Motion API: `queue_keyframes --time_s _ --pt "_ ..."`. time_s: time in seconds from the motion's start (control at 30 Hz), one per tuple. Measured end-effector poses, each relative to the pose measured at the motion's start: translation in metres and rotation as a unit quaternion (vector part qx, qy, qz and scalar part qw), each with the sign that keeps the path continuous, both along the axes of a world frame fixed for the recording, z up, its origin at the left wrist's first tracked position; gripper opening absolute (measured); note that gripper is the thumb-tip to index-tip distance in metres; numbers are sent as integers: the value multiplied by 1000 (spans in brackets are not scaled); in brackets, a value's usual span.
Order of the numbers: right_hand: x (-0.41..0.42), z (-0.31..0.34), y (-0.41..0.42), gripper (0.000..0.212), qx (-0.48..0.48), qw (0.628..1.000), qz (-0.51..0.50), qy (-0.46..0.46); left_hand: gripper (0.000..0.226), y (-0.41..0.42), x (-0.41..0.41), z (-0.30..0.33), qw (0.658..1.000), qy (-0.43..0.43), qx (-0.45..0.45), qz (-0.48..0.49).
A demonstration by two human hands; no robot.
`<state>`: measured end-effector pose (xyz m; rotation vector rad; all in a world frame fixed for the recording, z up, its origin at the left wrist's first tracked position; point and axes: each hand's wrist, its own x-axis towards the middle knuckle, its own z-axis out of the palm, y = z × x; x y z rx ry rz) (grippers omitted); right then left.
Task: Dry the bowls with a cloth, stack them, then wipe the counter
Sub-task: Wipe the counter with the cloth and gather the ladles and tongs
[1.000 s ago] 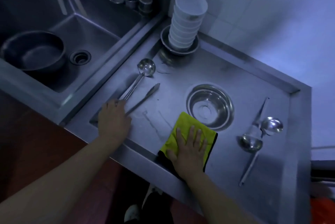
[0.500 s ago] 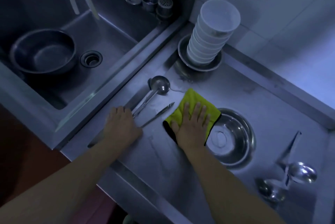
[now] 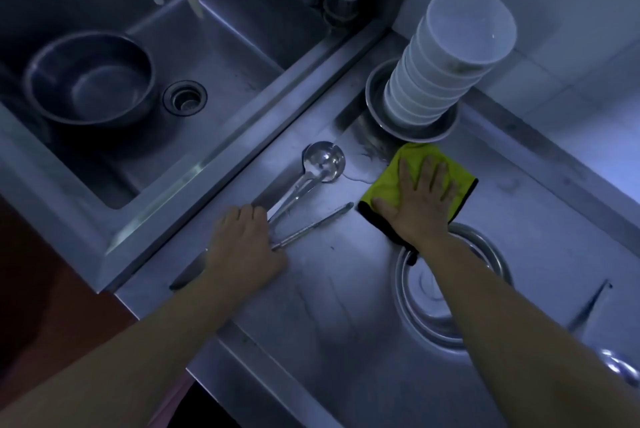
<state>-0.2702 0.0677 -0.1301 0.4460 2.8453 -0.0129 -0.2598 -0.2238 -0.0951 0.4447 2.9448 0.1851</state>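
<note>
Moving up the counter (image 3: 311,306) since half a second ago, the yellow cloth (image 3: 388,182) is now lying just below the stack of white bowls (image 3: 446,71), pressed flat under the right hand (image 3: 419,199) with fingers spread. Left of the cloth, the left hand (image 3: 242,247) is resting loosely curled on the handles of a ladle (image 3: 322,161) and a utensil (image 3: 311,227) beside it.

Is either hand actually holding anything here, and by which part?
Nothing is gripped. The right hand presses flat on the middle of the yellow cloth on the counter. The left hand rests over the ladle handle end; any grip cannot be told.
</note>
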Motion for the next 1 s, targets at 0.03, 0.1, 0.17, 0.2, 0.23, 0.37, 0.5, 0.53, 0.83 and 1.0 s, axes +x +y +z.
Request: queue_keyframes --time_s 0.03,0.1,0.17,0.2,0.23,0.37,0.5,0.53,0.83,1.0 --pt "1 0 -2 95 -3 1000 11 -3 39 -1 -1 0 1000 -10 4 2" --pt "2 0 -8 96 -7 999 36 -8 42 -5 -5 -1 999 -31 15 16" --pt "3 -1 -13 96 -14 998 54 -3 41 -9 -7 -3 996 -70 43 38" --pt "3 -1 -15 97 -21 998 59 1 41 -12 -9 -1 993 -91 64 47" --pt "2 -1 -17 100 -29 998 60 5 41 -16 -11 1 989 -108 87 55" --pt "-8 1 -36 127 -46 998 35 1 43 -37 -27 19 986 -95 127 61" --pt "-34 2 -67 129 -39 997 60 5 42 -56 -57 40 975 -71 183 105" --pt "-42 2 -75 128 -40 997 63 13 41 -62 -66 44 972 -68 195 116" --pt "-115 -2 -125 92 -110 988 -13 108 33 -117 -110 56 943 -98 244 202" --pt "-119 -5 -146 79 -145 979 -45 137 33 -141 -108 49 941 -96 250 207"
